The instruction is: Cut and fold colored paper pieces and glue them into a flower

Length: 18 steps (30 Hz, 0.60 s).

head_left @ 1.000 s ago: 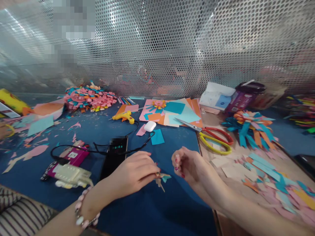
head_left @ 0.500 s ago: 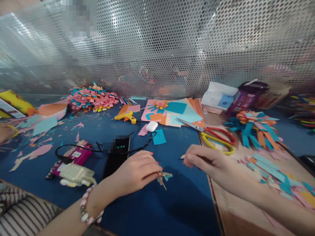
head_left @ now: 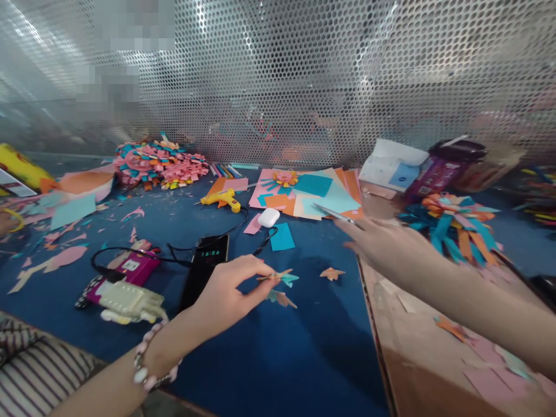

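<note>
My left hand [head_left: 237, 286] pinches a small cut-paper flower [head_left: 286, 278] in peach and teal between thumb and fingertips, just above the blue tabletop. Below it shows another peach and teal paper piece [head_left: 283, 299]; I cannot tell if it lies on the table. A peach paper star [head_left: 332, 273] lies flat between my hands. Reaching over the scissors [head_left: 336, 214] is my right hand [head_left: 382, 240]. It covers their handles, and only the blades show, pointing left across paper sheets. Its fingers are mostly hidden, so whether they grip the handles is unclear.
A yellow glue gun [head_left: 221, 198], a white earbud case [head_left: 269, 218] and a phone [head_left: 208, 260] with a cable lie ahead. Paper flowers are heaped [head_left: 160, 165] at back left. A paper pompom [head_left: 456, 223] and a purple tub [head_left: 443, 168] stand right. Perforated metal [head_left: 278, 87] rises behind.
My right hand has let go of the peach paper star, now on the table, and moved forward over the scissors' handles. My left hand has turned and raised its paper flower slightly.
</note>
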Each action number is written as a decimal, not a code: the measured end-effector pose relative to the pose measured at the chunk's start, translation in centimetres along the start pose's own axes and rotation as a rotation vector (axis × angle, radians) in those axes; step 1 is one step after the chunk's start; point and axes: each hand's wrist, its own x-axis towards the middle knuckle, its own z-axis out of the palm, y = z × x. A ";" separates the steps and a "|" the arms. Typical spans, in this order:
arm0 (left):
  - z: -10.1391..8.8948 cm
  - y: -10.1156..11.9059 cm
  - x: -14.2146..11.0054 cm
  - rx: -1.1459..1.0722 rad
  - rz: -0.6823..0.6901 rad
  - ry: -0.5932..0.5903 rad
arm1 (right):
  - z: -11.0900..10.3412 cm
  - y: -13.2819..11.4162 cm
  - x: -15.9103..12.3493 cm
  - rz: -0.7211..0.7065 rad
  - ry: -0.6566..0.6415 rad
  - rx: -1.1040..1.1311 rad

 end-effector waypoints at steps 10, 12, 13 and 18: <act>-0.8 -0.1 0.4 -0.403 -0.412 0.209 | 1.7 -12.4 21.3 -0.264 0.181 0.413; -0.9 -0.3 0.5 -0.468 -0.453 0.271 | 2.7 -14.9 23.7 -0.226 0.171 0.431; -1.0 -0.3 0.6 -0.488 -0.465 0.292 | 3.2 -15.9 24.5 -0.204 0.154 0.439; -1.2 -0.5 0.8 -0.576 -0.475 0.305 | 3.8 -18.7 25.3 -0.139 0.109 0.479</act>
